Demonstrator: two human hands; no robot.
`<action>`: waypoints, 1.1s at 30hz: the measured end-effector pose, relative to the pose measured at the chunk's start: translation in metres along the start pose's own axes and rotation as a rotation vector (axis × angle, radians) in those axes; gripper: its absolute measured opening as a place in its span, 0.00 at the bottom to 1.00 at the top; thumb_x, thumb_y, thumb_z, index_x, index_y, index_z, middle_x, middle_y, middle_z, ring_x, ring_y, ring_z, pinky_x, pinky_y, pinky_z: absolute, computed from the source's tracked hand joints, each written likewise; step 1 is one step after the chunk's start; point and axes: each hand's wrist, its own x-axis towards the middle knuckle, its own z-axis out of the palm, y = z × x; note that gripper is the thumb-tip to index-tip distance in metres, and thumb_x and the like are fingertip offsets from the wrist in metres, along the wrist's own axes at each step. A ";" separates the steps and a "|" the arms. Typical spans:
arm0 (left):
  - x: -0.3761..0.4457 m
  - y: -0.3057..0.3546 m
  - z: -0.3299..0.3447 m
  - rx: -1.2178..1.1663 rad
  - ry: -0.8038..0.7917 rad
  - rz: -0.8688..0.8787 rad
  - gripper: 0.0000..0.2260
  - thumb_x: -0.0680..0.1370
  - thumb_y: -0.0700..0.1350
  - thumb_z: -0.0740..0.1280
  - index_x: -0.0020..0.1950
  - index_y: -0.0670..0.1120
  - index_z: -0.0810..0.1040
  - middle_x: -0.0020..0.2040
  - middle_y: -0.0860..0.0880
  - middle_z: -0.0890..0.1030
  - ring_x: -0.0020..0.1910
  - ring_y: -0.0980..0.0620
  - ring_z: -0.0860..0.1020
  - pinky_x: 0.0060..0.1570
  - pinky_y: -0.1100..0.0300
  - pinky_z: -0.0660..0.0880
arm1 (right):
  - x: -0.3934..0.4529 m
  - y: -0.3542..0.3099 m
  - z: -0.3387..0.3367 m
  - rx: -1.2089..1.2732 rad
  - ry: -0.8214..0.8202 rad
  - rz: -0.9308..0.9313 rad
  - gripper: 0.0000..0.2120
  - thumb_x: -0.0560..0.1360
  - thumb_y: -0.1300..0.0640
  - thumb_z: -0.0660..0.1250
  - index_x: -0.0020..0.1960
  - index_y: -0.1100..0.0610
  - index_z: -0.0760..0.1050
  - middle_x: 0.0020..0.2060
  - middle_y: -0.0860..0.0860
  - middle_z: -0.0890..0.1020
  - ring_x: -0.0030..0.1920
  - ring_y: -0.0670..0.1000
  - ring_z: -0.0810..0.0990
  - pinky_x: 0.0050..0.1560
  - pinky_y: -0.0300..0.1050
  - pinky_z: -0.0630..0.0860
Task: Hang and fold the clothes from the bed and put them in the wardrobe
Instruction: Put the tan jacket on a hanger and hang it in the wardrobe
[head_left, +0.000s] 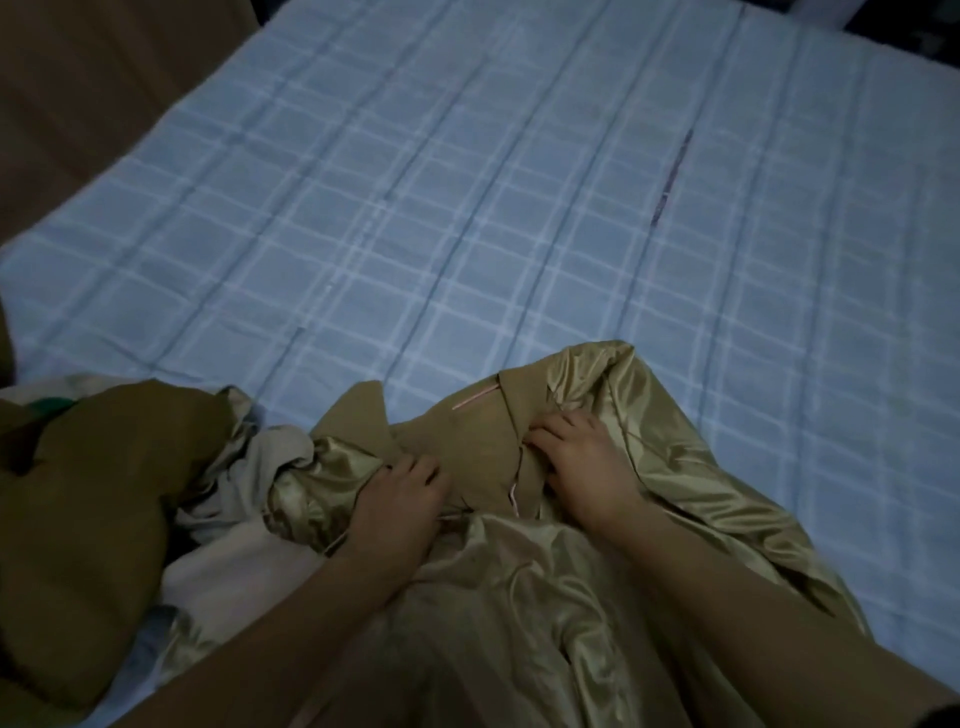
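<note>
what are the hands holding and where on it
Both hands grip the olive satin-lined jacket near its collar: the left hand bunches the lining, the right hand presses the lapel.

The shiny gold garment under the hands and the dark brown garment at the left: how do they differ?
The shiny gold garment is glossy and reflects light; the dark brown garment looks matte. The gold one lies at the centre and right, with the left hand and the right hand gripping it near its tan collar; neither hand touches the brown one. The gold one is paler, the brown one much darker. Both lie crumpled on the blue checked bed sheet.
</note>
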 end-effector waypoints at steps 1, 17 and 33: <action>0.000 0.001 -0.004 0.014 0.009 0.013 0.14 0.77 0.50 0.65 0.61 0.49 0.76 0.58 0.48 0.76 0.57 0.45 0.74 0.50 0.55 0.69 | 0.003 -0.001 -0.001 -0.029 0.002 0.001 0.19 0.71 0.61 0.65 0.61 0.52 0.78 0.59 0.50 0.78 0.61 0.55 0.73 0.67 0.49 0.63; -0.036 -0.011 -0.124 -0.361 0.443 0.151 0.07 0.78 0.44 0.65 0.50 0.43 0.82 0.46 0.44 0.76 0.44 0.44 0.76 0.40 0.49 0.75 | -0.032 0.002 -0.114 0.238 -0.022 -0.058 0.16 0.70 0.49 0.71 0.54 0.54 0.73 0.50 0.50 0.75 0.52 0.53 0.75 0.52 0.50 0.72; -0.165 0.077 -0.313 -0.629 0.181 0.292 0.12 0.70 0.41 0.76 0.37 0.52 0.73 0.38 0.54 0.77 0.40 0.55 0.76 0.42 0.57 0.72 | -0.231 -0.070 -0.323 0.302 0.340 0.036 0.09 0.79 0.47 0.62 0.44 0.50 0.68 0.37 0.44 0.73 0.38 0.46 0.73 0.40 0.48 0.71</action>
